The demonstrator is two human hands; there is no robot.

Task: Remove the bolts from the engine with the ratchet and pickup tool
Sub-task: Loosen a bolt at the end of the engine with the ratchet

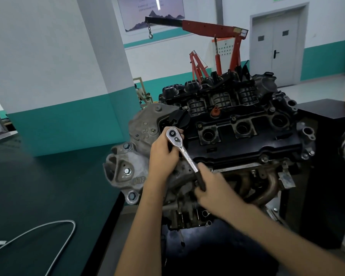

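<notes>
The engine (237,136) stands in the middle, its black valve cover on top and a grey timing cover at its left end. A chrome ratchet (182,149) lies slanted over the cover's near left corner, head up-left, black grip down-right. My left hand (162,152) curls round the ratchet's head from the left. The black grip is held in my right hand (209,188). The socket and the bolt under the head are hidden. A flexible silver pickup tool (54,232) lies in a loop on the dark table at lower left.
A dark green table (38,186) fills the left side. A black stand (327,166) sits to the right of the engine. A red engine crane (217,36) stands behind, with a pillar and a grey door further back.
</notes>
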